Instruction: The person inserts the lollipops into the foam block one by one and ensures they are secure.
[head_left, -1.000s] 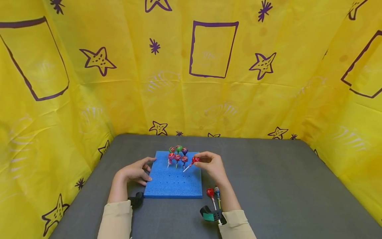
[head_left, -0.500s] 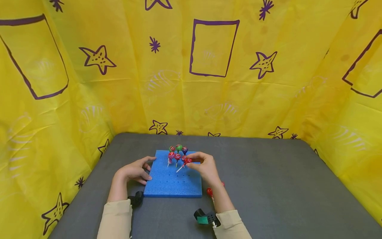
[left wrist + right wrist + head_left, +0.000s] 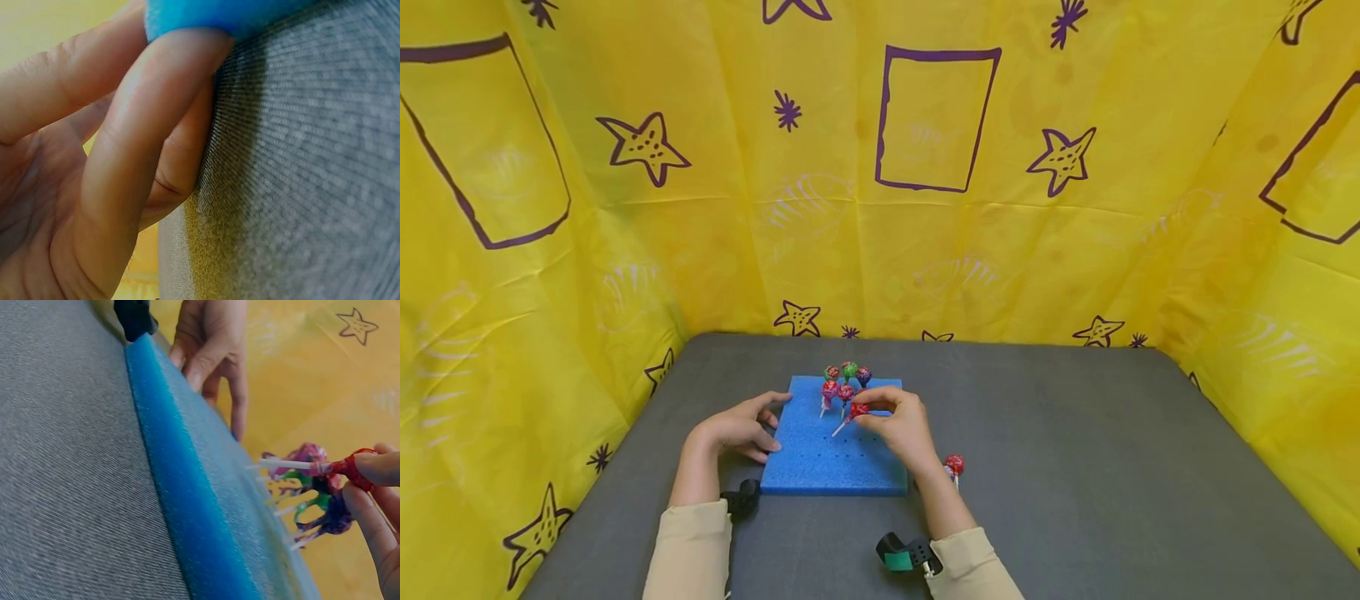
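Observation:
My right hand [image 3: 904, 427] pinches a red-wrapped lollipop [image 3: 858, 411] by its head between thumb and fingers. Its white stick slants down to the left over the blue foam board [image 3: 835, 477], seen also in the right wrist view [image 3: 181, 481]. Rows of small holes dot the board's near half. Several wrapped lollipops [image 3: 830, 389] stand upright in its far half; my right fingers cover part of that group. My left hand [image 3: 737, 427] rests at the board's left edge, the thumb [image 3: 169, 69] against the foam side in the left wrist view.
Right of the board, loose lollipops [image 3: 954, 464] lie on the dark grey table [image 3: 1075, 467], partly hidden behind my right forearm. A black strap camera mount [image 3: 904, 553] sits by my right sleeve. Yellow cloth [image 3: 820, 233] with purple drawings walls the table's back and sides.
My right hand has carried the red lollipop leftward over the board, in front of the standing ones. The left hand stays at the board's edge.

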Tool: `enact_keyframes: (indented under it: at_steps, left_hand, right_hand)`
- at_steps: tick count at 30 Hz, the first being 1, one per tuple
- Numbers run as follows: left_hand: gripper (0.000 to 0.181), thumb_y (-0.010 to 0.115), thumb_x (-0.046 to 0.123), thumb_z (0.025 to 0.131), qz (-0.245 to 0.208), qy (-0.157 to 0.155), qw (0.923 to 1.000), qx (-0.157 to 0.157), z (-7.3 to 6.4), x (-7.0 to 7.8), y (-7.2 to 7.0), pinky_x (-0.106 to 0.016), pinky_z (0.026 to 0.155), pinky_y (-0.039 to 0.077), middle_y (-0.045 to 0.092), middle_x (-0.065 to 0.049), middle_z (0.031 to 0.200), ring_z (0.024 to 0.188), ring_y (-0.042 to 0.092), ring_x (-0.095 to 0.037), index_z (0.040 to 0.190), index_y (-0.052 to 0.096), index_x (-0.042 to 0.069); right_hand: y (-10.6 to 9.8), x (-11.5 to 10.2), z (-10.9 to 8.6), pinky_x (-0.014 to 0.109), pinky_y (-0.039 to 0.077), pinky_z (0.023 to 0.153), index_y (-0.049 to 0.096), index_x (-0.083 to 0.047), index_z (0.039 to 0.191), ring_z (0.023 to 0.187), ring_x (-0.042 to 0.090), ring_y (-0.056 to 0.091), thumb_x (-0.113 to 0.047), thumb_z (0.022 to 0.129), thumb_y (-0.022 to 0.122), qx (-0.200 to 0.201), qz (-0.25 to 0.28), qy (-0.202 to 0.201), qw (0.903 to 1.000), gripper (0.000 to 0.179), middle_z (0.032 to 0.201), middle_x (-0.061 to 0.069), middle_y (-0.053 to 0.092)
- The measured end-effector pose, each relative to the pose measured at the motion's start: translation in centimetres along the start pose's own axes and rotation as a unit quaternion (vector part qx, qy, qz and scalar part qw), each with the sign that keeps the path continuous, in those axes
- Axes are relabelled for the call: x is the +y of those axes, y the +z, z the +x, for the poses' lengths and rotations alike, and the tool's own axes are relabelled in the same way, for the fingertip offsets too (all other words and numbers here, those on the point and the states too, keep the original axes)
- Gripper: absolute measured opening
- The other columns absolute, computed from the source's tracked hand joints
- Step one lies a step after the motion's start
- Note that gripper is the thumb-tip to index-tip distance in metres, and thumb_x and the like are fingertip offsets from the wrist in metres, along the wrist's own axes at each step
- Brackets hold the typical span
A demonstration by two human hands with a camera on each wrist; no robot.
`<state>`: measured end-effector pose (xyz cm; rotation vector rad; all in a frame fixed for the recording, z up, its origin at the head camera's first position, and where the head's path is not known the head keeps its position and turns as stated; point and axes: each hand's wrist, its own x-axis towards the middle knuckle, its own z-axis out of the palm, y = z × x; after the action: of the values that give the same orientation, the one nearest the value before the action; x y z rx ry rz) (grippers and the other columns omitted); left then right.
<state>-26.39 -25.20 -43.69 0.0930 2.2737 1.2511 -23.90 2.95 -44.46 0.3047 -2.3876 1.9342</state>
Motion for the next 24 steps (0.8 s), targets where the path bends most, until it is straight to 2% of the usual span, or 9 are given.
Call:
enact_keyframes:
  at_steps: [6,24]
  left_hand:
    - [0.088,0.076,0.006,0.083,0.001,0.001,1.0,0.0,-0.1,0.1,0.0,-0.03,0.065,0.06,0.045,-0.015,0.111,0.074,0.057,-0.02,0.155,0.026,0.015]
    - [0.088,0.076,0.005,0.083,-0.002,-0.003,1.0,0.001,0.0,0.0,0.0,-0.03,0.065,0.06,0.045,-0.016,0.111,0.074,0.058,-0.02,0.155,0.027,0.015]
  right_hand:
    - [0.6,-0.1,-0.1,0.021,0.056,0.073,0.078,-0.015,0.095,0.096,0.02,0.071,-0.008,0.079,0.081,0.005,-0.011,-0.016,0.9998,0.018,0.1,0.008,0.076]
    - [1.8,0.0,-0.5,0.02,0.058,0.08,0.078,-0.015,0.093,0.096,0.019,0.07,-0.009,0.08,0.08,0.002,-0.036,-0.047,0.9982,0.015,0.102,0.006,0.072]
